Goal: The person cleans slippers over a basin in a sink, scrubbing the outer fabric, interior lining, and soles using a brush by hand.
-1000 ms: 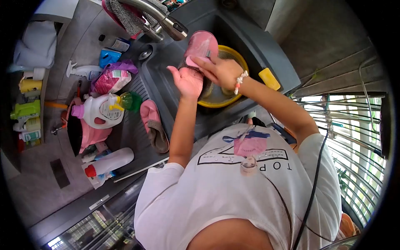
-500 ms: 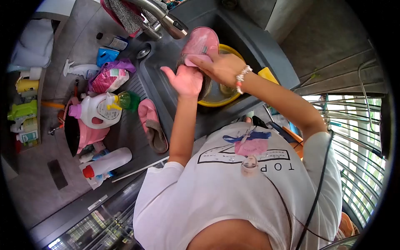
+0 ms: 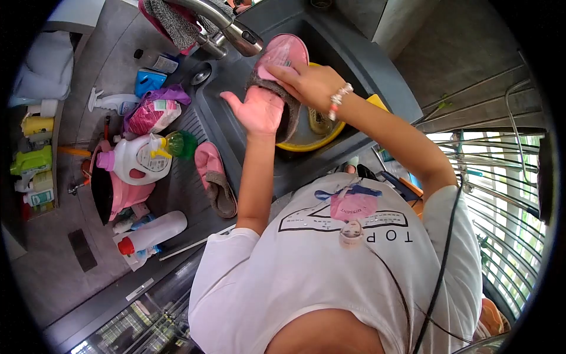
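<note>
A pink slipper (image 3: 284, 49) with a grey fuzzy lining is tilted over the sink, its pink upper wet and streaked with whitish foam. My left hand (image 3: 260, 112) is pushed into its opening, palm up, with the thumb stretched out to the side and the fingers hidden inside. On top of the upper presses my right hand (image 3: 312, 85), fingers together, a beaded bracelet on its wrist. A pink patch shows under those fingers; whether it is a held thing or part of the slipper, I cannot tell. Beneath both hands stands a yellow-rimmed basin (image 3: 306, 146).
The faucet (image 3: 244, 41) reaches over the grey sink (image 3: 221, 118). On the drainboard lies a matching slipper (image 3: 214, 177). Left of it are a white detergent jug (image 3: 141, 158), a green bottle (image 3: 181, 144), a purple bag (image 3: 154, 109) and a red-capped white bottle (image 3: 154, 231).
My right hand has slid slightly up and left over the slipper's upper. The slipper and my left hand have shifted a little left.
</note>
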Action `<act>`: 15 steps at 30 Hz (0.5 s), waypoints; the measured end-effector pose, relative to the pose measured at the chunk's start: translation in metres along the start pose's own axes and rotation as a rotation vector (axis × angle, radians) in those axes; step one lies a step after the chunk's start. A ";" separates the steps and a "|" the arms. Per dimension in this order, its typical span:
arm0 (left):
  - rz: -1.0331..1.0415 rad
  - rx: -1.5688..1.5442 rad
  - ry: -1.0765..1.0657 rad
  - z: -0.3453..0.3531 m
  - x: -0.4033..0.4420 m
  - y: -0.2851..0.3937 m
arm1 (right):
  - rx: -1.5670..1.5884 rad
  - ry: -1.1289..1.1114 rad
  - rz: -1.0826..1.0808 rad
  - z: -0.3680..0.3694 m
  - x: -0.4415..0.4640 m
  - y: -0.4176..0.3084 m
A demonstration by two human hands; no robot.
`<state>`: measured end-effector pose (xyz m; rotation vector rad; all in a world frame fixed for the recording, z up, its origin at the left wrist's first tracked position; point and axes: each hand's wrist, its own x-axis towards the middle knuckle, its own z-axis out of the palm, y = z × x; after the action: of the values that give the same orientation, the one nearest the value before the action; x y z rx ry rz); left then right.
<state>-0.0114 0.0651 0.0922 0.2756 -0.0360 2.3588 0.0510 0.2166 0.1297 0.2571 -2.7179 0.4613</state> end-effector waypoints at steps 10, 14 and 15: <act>-0.001 -0.010 0.005 0.012 0.001 -0.012 | 0.003 -0.004 0.139 -0.012 -0.002 0.013; 0.044 0.262 0.212 0.003 -0.008 -0.004 | 0.095 -0.053 -0.105 -0.008 -0.027 -0.007; -0.023 -0.001 0.068 -0.003 -0.008 -0.005 | 0.109 -0.047 -0.048 -0.007 -0.019 0.002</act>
<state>-0.0032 0.0636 0.0877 0.1938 -0.0015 2.3432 0.0705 0.2231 0.1280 0.3661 -2.7289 0.5976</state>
